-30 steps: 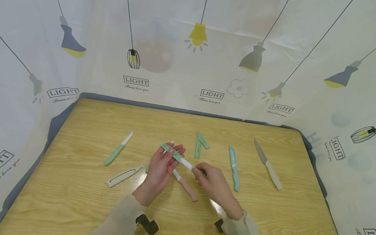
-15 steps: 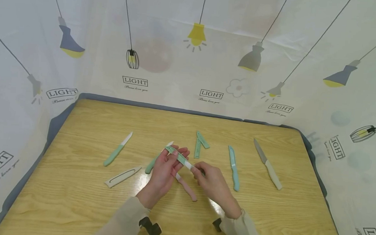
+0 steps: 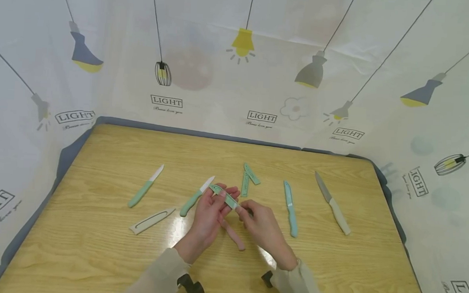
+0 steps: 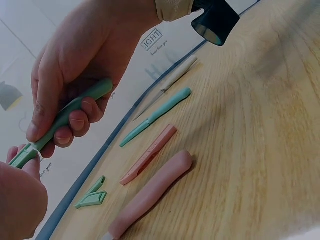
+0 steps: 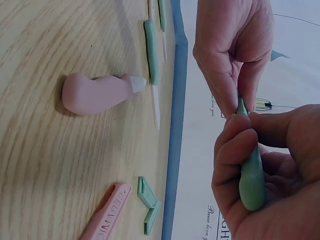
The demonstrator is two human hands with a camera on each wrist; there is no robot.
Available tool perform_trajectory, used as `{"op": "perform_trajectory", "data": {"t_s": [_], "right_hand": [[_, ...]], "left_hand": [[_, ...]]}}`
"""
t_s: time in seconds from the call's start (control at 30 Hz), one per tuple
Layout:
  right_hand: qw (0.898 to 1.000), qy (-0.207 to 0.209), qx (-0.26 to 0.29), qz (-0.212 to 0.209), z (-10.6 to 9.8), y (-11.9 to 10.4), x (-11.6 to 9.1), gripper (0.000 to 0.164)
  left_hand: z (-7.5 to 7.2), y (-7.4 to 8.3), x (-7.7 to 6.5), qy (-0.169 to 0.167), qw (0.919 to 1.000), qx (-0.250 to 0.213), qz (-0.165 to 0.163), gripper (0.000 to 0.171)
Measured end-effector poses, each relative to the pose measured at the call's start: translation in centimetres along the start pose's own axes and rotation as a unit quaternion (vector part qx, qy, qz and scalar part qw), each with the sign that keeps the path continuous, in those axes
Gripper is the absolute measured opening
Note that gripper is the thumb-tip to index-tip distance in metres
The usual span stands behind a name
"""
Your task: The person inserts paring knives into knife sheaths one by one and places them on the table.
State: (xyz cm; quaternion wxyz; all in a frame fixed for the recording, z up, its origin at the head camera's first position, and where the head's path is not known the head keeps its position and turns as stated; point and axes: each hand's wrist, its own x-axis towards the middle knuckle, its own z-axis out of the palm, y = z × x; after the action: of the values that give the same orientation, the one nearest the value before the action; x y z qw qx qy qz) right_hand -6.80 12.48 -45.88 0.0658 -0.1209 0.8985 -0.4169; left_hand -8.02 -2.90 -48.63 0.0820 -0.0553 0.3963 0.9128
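My left hand [image 3: 207, 213] pinches a green blade sheath [image 3: 230, 200] between thumb and fingers. My right hand [image 3: 264, 225] grips the green handle of a paring knife [image 4: 72, 112], its blade almost wholly inside that sheath. Only a sliver of white shows at the joint between sheath and handle. Beneath the hands lies a pink-handled knife [image 3: 234, 236], its blade hidden by the left hand in the head view. Just left of the left hand rests a green knife [image 3: 191, 204] with a bare white blade.
Another green knife [image 3: 141, 194] and a cream sheath [image 3: 152, 222] lie left. Two green sheaths [image 3: 245, 184] lie beyond the hands. To the right are a sheathed blue knife [image 3: 292, 216] and a bare cream-handled knife [image 3: 339, 217]. A pink sheath [image 4: 149, 155] shows in the left wrist view.
The left hand has moved right, towards the right hand, sliding the sheath over the blade. Less white blade shows between them. The green knife beside the left hand is now uncovered.
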Motion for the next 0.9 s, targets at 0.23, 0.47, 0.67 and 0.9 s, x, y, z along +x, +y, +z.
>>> {"op": "perform_trajectory", "data": {"t_s": [0.23,0.47,0.67,0.9], "right_hand": [[1.0,0.006,-0.003,-0.004,0.1,0.0,0.0,0.023],[0.999,0.016,-0.045,-0.016,0.2,0.3,0.1,0.026],[0.979,0.065,-0.187,-0.055,0.3,0.9,-0.1,0.026],[0.963,0.088,-0.236,-0.099,0.0,2.1,-0.6,0.018]], "left_hand": [[0.0,0.0,0.0,0.005,1.0,0.001,-0.004,0.032],[-0.1,0.4,0.2,0.019,0.9996,0.007,-0.02,0.027],[-0.2,0.6,0.4,0.039,0.9989,0.009,-0.024,0.034],[-0.1,0.5,0.4,0.026,0.9986,0.03,-0.034,0.043]]}}
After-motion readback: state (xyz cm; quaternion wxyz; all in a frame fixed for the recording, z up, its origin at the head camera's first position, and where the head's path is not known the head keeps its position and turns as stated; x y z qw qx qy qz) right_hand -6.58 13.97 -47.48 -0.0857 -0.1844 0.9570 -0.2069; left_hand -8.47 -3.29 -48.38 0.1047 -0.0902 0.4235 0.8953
